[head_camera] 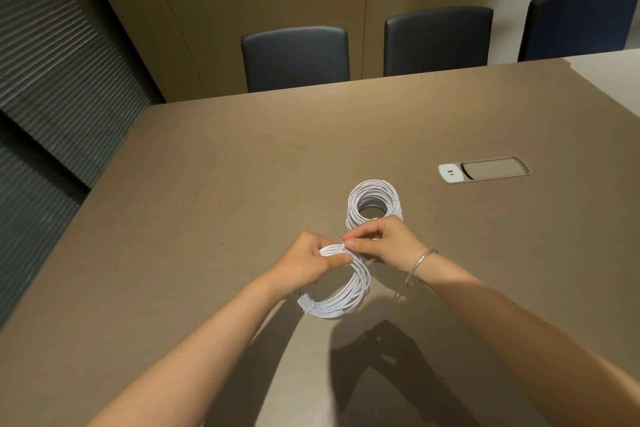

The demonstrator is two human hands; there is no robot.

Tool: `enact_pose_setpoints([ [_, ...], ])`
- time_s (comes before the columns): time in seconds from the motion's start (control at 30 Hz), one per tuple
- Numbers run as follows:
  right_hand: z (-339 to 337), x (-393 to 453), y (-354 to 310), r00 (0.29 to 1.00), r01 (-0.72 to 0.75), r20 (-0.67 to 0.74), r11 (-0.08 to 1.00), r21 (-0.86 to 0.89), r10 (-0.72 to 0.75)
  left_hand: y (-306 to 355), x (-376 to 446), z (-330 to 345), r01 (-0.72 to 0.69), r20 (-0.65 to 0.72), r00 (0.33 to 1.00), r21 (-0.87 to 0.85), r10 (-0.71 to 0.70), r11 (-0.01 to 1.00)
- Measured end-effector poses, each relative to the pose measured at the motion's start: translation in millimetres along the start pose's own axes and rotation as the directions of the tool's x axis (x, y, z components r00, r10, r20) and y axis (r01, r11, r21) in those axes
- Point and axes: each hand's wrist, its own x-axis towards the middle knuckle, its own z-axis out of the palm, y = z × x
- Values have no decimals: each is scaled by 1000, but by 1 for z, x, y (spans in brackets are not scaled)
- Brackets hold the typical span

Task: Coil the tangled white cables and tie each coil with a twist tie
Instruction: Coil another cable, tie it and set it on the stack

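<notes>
A coil of white cable [341,300] is lifted a little above the brown table [207,184], just in front of me. My left hand [308,262] grips the coil's top left part, thumb across the strands. My right hand [384,241] pinches a thin twist tie [343,245] at the top of this coil. Another tie wraps the coil's lower left side. A stack of coiled white cables [374,203], bound with ties, lies flat on the table just behind my right hand.
A recessed socket panel [485,169] with a white outlet sits in the table at the right. Three dark chairs [296,57] stand along the far edge. A ribbed dark wall runs down the left side.
</notes>
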Motion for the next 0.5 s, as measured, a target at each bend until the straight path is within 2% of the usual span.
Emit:
enact_pose_setpoints([
  [0.17,0,1,6,1000,8,5,999,36,-8,2,0,-1,5,19,1000,-6,-5,1000],
  [0.3,0,3,7,997,45,59,999,-29,-43,1,1,0,0,24,1000,19,0,1000],
  [0.5,-1,5,9,992,84,103,994,-73,-77,3,2,6,58,-105,994,135,-44,989],
])
